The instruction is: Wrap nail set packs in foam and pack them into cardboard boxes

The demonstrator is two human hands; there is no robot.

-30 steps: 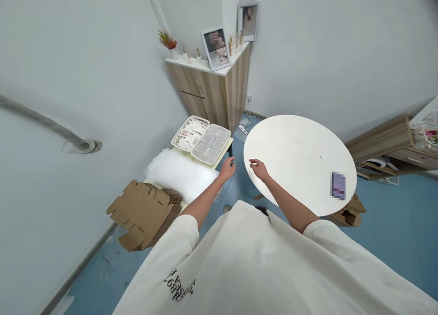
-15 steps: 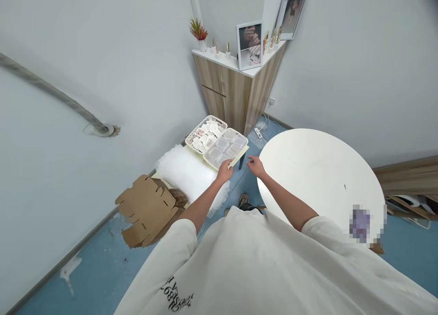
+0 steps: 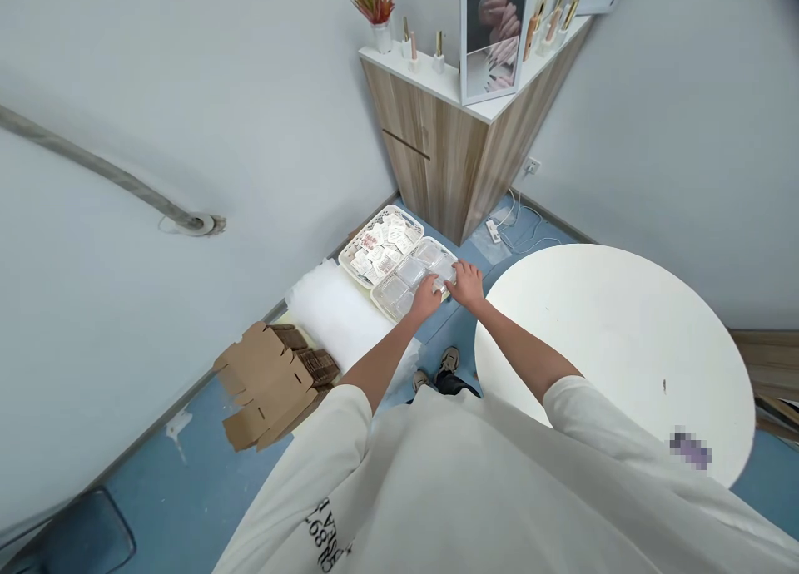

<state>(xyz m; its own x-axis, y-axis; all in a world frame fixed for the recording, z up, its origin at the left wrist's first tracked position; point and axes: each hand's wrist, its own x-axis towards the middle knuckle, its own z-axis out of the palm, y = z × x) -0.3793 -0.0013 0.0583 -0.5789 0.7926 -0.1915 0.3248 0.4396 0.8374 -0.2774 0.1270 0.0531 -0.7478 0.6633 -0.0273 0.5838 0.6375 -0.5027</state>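
Note:
Clear plastic boxes (image 3: 413, 269) sit side by side in the nearer white basket (image 3: 373, 298). At the basket's right end, my left hand (image 3: 426, 299) and my right hand (image 3: 466, 284) come together over one of these boxes. My fingers curl at its two sides, left hand on the near side and right hand on the far right. The hands partly hide that box, and it looks low in the basket. Just behind stands a second white basket (image 3: 347, 268) with many small white printed packets (image 3: 382, 243) in it.
White wrapping sheets (image 3: 330, 308) lie left of the baskets, beside flattened brown cardboard boxes (image 3: 268, 391). A round white table (image 3: 612, 324) is close on my right, with a blurred purple item (image 3: 690, 449). A wooden cabinet (image 3: 437, 158) and a power strip (image 3: 493, 230) are ahead.
My right hand has moved from beside the table to the basket. My left hand has shifted from the basket's front edge onto the box. The view has come closer to the cabinet.

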